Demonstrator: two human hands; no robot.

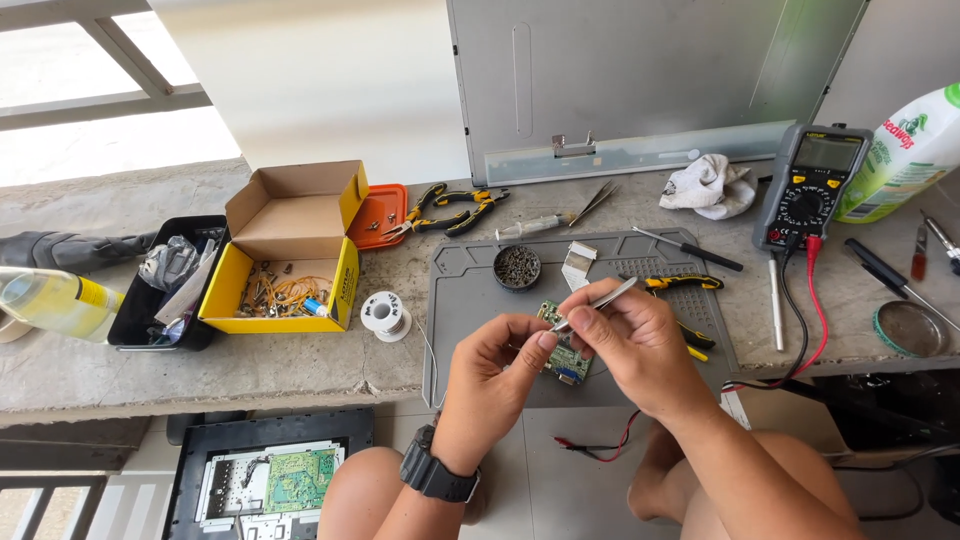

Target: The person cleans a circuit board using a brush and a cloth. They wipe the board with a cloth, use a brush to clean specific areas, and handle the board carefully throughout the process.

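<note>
Two hands work tweezers over a small green board on a grey mat.

Right hand (640, 345) pinches tweezers (595, 303), long axis pointing down-left to the board (566, 352); left hand (495, 365) pinches at the tip, just beside it.

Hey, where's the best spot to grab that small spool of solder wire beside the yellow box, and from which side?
Probably from straight above, fingers pinching opposite edges of the round white solder spool's top flange. It lies flat on the concrete bench, hole upward, with the open yellow cardboard box close on its left, so a side approach looks cramped.
</note>
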